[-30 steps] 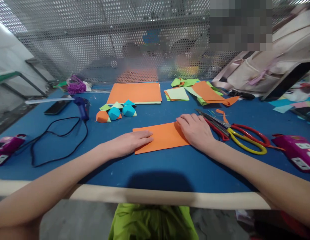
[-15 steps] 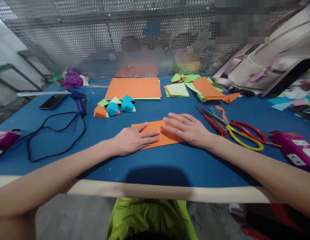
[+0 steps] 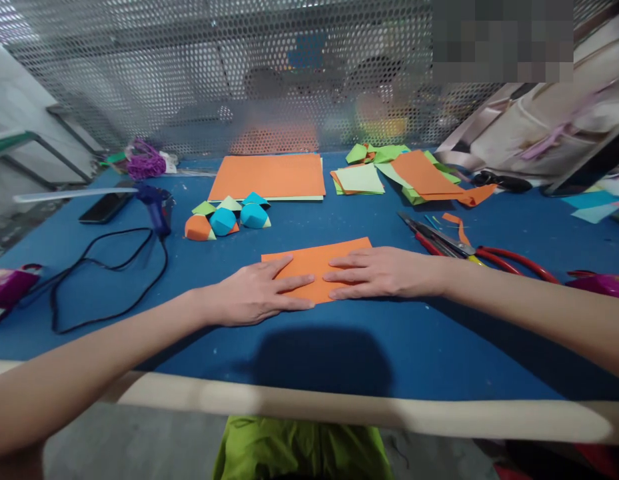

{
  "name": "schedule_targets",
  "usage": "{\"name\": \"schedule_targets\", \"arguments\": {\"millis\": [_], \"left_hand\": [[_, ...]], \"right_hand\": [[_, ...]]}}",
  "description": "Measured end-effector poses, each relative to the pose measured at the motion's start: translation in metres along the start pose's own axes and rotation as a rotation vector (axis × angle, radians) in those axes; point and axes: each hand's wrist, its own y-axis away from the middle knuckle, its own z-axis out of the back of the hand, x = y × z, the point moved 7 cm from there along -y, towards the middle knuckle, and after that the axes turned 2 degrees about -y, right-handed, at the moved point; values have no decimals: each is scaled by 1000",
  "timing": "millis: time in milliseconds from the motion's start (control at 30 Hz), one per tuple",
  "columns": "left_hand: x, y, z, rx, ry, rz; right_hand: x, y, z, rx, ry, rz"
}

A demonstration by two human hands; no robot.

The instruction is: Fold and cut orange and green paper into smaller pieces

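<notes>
An orange sheet of paper (image 3: 322, 267), a narrow rectangle, lies flat on the blue tabletop (image 3: 329, 353) in front of me. My left hand (image 3: 262, 290) rests open on its left part, fingers spread and pointing right. Flat on its right part lies my right hand (image 3: 376, 273), also open, with its fingertips pointing left. A narrow strip of paper shows between the two sets of fingertips. Parts of the sheet's left and right ends are hidden under my hands.
Small folded paper pieces (image 3: 224, 220) sit behind my left hand. Farther back lie an orange paper stack (image 3: 269, 178) and cut papers (image 3: 424, 175). Scissors (image 3: 469, 250) are near my right forearm. A blue glue gun (image 3: 156, 208) with a black cord (image 3: 104, 270) lies left.
My right hand has slid toward the near edge of the orange paper, uncovering its far right corner. My left hand stays on the left part. The camera view has shifted slightly.
</notes>
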Motion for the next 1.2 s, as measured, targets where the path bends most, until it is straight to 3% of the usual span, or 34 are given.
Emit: {"name": "schedule_targets", "arguments": {"millis": [267, 433, 533, 633, 767, 833, 900, 967, 1067, 1200], "left_hand": [[4, 13, -6, -38, 52, -98], [-1, 32, 1, -88, 135, -122], [-10, 48, 4, -98, 136, -74], [-20, 48, 12, -136, 116, 28], [-22, 13, 28, -252, 185, 191], [-9, -6, 36, -422, 243, 364], [-1, -23, 33, -554, 339, 432], [-1, -41, 19, -511, 357, 383], [-5, -55, -9, -262, 180, 321], [0, -52, -24, -68, 8, 404]], "right_hand": [[-1, 81, -1, -111, 56, -173], [9, 92, 8, -152, 125, -231], [14, 76, 17, -166, 175, -294], [23, 41, 31, -296, 222, -373], [37, -25, 32, -472, 13, -396], [32, -53, 21, -507, -212, -455], [19, -67, 8, -532, -390, -583], [7, -73, -7, -466, -462, -694], [2, -71, -23, -288, -388, -738], [0, -54, -27, -170, -228, -754]]}}
